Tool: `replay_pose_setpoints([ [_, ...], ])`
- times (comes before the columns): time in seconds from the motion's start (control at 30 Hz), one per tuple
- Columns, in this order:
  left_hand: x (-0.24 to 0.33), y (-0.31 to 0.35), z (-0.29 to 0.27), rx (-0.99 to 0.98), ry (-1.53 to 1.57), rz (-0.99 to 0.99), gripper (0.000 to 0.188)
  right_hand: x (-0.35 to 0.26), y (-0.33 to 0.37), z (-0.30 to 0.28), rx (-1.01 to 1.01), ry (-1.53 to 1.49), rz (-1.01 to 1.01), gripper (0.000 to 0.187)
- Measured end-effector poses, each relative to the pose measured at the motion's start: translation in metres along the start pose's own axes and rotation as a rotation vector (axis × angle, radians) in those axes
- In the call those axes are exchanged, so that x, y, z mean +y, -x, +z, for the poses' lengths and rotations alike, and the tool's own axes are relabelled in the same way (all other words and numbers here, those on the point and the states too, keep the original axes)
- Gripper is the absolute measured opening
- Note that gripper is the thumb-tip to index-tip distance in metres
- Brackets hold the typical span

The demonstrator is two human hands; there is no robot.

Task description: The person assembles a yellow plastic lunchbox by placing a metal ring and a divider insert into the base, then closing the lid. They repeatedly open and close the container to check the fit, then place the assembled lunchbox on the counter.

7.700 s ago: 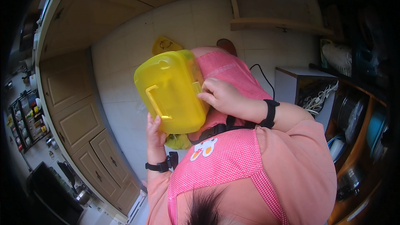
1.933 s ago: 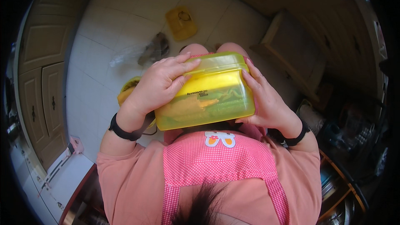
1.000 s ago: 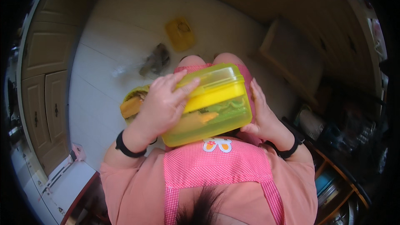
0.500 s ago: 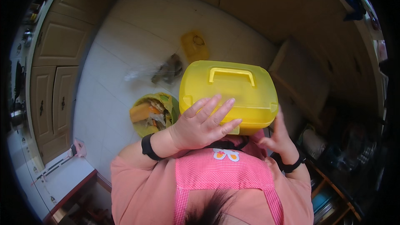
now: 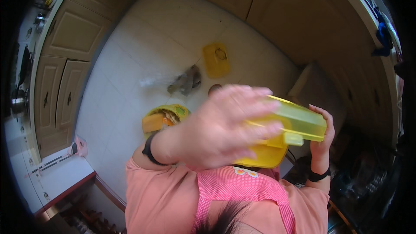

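Observation:
A yellow plastic box is held in front of my chest. Its translucent lid [image 5: 303, 119] is tilted up from the deeper yellow body [image 5: 266, 154], with a pale latch [image 5: 293, 139] on the lid's edge. My right hand [image 5: 324, 130] is closed around the lid's right end, thumb and fingers on its rim. My left hand [image 5: 229, 123], blurred by motion, is open across the box's left part with its fingers stretched out. It hides much of the box, so I cannot tell whether it touches it or what is inside.
On the tiled floor stands a green bin [image 5: 173, 112] with mixed waste. Beyond it lie a crumpled dark bag [image 5: 188, 81], a yellow tray-like piece [image 5: 216, 60] and a partly hidden round brown thing [image 5: 214, 89]. Cabinets [image 5: 78, 30] line the left and far sides.
The box, closed and level before, now has its lid tilted up. My right hand has risen with the lid's right end, and my left hand has moved right and up across the box.

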State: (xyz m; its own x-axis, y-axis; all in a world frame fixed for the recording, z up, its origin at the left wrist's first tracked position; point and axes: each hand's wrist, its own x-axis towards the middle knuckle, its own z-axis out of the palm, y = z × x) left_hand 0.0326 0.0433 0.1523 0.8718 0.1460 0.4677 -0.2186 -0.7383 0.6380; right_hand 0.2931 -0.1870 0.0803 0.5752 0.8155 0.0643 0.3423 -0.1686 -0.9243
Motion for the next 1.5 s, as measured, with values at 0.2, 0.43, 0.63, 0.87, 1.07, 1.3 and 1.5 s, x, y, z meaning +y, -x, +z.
replay_pose_setpoints([
  [0.2, -0.197, 0.049, 0.021, 0.681, 0.608, -0.865, 0.024, 0.041, -0.038, -0.033, 0.04, 0.208, 0.0, 0.024],
  [0.43, -0.402, 0.135, 0.158, 0.133, 0.134, -1.22, 0.03, 0.061, -0.015, -0.07, 0.113, 0.173, 0.274, 0.033],
  [0.63, -0.47, 0.155, 0.223, -0.568, -0.281, -1.118, 0.037, 0.034, 0.032, -0.111, 0.287, 0.192, 0.597, 0.045],
  [0.87, -0.496, 0.169, 0.239, -0.726, -0.418, -0.971, 0.029, 0.018, 0.052, -0.136, 0.01, 1.124, 0.417, 0.04],
  [1.07, -0.449, 0.191, 0.216, -0.093, -0.317, -1.004, 0.025, 0.021, 0.013, -0.102, 0.385, 0.093, 0.641, 0.037],
  [1.3, -0.433, 0.256, 0.174, -0.067, -0.426, -1.195, 0.024, 0.022, -0.005, -0.092, 0.239, 0.445, 0.64, 0.044],
  [1.5, -0.445, 0.258, 0.193, -0.287, -0.597, -1.313, 0.03, 0.02, 0.015, -0.106, 0.202, 0.592, 0.576, 0.035],
])
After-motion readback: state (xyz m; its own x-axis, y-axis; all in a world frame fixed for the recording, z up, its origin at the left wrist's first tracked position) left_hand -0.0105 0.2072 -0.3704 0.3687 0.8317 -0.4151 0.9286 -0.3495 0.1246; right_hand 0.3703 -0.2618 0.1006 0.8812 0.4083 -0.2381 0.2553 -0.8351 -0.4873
